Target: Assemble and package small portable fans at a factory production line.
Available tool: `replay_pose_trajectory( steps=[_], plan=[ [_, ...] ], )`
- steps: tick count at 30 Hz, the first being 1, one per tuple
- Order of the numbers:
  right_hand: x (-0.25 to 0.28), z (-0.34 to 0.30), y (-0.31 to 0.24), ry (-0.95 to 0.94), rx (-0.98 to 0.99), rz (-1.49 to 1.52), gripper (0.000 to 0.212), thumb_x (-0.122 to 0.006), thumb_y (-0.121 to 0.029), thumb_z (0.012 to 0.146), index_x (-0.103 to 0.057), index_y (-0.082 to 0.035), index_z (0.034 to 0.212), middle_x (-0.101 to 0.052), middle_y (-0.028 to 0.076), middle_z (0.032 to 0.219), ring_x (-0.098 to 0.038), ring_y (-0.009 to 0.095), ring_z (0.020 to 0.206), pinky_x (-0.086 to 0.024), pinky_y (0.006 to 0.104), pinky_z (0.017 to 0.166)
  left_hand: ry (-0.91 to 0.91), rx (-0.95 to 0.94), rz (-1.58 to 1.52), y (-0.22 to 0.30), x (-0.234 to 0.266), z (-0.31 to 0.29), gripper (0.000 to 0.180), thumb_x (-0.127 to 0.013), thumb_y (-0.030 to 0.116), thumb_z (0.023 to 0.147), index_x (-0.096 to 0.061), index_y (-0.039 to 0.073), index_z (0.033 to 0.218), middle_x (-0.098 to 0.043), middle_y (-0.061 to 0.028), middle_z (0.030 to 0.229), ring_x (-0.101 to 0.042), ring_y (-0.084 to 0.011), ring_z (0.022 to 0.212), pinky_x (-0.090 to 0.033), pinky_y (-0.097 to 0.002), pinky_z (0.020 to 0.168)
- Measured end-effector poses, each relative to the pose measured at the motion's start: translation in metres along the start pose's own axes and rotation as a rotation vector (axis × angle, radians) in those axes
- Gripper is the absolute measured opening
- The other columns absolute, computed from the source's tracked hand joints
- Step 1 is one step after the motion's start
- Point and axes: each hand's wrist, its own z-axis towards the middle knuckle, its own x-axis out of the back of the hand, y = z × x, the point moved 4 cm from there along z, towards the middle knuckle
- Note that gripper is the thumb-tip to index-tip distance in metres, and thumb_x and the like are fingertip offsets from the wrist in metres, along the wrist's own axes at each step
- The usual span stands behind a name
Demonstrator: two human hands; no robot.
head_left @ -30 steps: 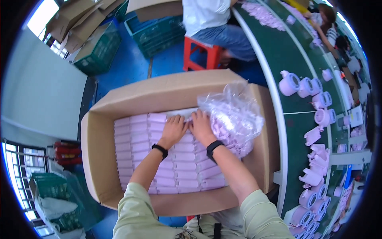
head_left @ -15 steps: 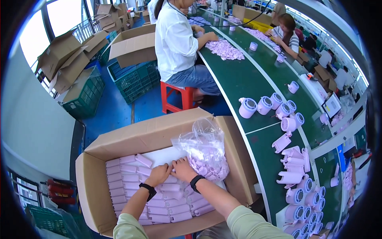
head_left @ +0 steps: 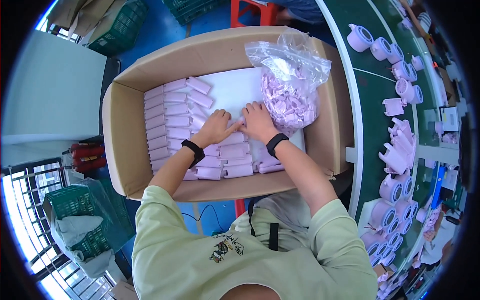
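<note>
My left hand (head_left: 216,127) and my right hand (head_left: 257,121) meet thumb to thumb over the middle of an open cardboard box (head_left: 345,142). Their fingers are bent around a pale purple plastic piece (head_left: 236,121), mostly hidden by the hands. Rows of long pale purple plastic casings (head_left: 156,111) lie side by side along the box's left part and near side. A white sheet (head_left: 227,82) shows beneath them at the far side. Just beyond my right hand, a clear plastic bag (head_left: 290,95) full of small purple parts rests inside the box.
To the right runs a green-topped bench (head_left: 372,95) with a white edge, bearing purple round housings (head_left: 390,188) and curved shells (head_left: 397,147). A red stool (head_left: 255,12) stands beyond the box. Green crates (head_left: 75,210) stand at lower left, near red extinguishers (head_left: 87,157).
My view has tipped downward, so the box appears higher and my shirt shows. The bag stands more upright at the box's far right. My hands remain close together over the casings.
</note>
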Motion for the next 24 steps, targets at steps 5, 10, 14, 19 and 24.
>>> replay_pose_trajectory(
  steps=[5, 10, 14, 19, 24],
  plan=[
    [-0.006, -0.026, -0.003, -0.226, 0.056, 0.045, 0.061, -0.047, -0.06, 0.086, -0.062, -0.003, 0.101, -0.059, 0.015, 0.102, -0.059, 0.029, 0.093, -0.04, 0.043, 0.092, -0.351, 0.088, -0.121, 0.006, -0.008, -0.018, 0.068, -0.052, 0.06, 0.086, -0.06, -0.007, 0.098, -0.057, -0.0249, 0.095, -0.054, -0.0382, 0.093, -0.043, -0.0428, 0.086],
    [0.007, -0.058, 0.002, -0.442, 0.152, 0.141, 0.072, -0.045, -0.067, 0.084, -0.061, 0.0, 0.105, -0.059, 0.016, 0.104, -0.058, 0.031, 0.097, -0.047, 0.0415, 0.087, -0.381, 0.026, -0.036, 0.017, -0.005, -0.035, 0.087, -0.059, 0.07, 0.073, -0.057, -0.01, 0.108, -0.055, -0.0273, 0.106, -0.052, -0.0386, 0.102, -0.042, -0.0427, 0.092],
    [0.02, -0.067, 0.014, -0.549, 0.154, 0.191, 0.087, -0.049, -0.076, 0.075, -0.059, 0.003, 0.109, -0.058, 0.02, 0.111, -0.057, 0.034, 0.104, -0.047, 0.0416, 0.089, -0.572, 0.083, -0.116, 0.029, -0.01, -0.041, 0.105, -0.063, 0.076, 0.064, -0.052, -0.014, 0.116, -0.053, -0.0303, 0.111, -0.05, -0.0403, 0.108, -0.04, -0.0432, 0.097],
    [0.024, -0.086, 0.017, -0.861, 0.052, 0.36, 0.107, -0.057, -0.083, 0.062, -0.053, 0.007, 0.12, -0.056, 0.024, 0.121, -0.054, 0.037, 0.113, -0.045, 0.0404, 0.095, -0.593, 0.039, -0.151, 0.043, -0.02, -0.057, 0.114, -0.066, 0.079, 0.058, -0.048, -0.015, 0.121, -0.051, -0.0314, 0.114, -0.049, -0.0416, 0.11, -0.04, -0.0432, 0.097],
    [0.043, -0.085, 0.023, -1.173, -0.031, 0.421, 0.118, -0.069, -0.079, 0.051, -0.047, 0.006, 0.129, -0.052, 0.025, 0.128, -0.055, 0.033, 0.116, -0.045, 0.0396, 0.095, -0.667, -0.06, -0.028, 0.047, -0.027, -0.047, 0.109, -0.073, 0.074, 0.052, -0.053, -0.014, 0.113, -0.053, -0.0309, 0.113, -0.052, -0.04, 0.106, -0.042, -0.0418, 0.095]
  ],
)
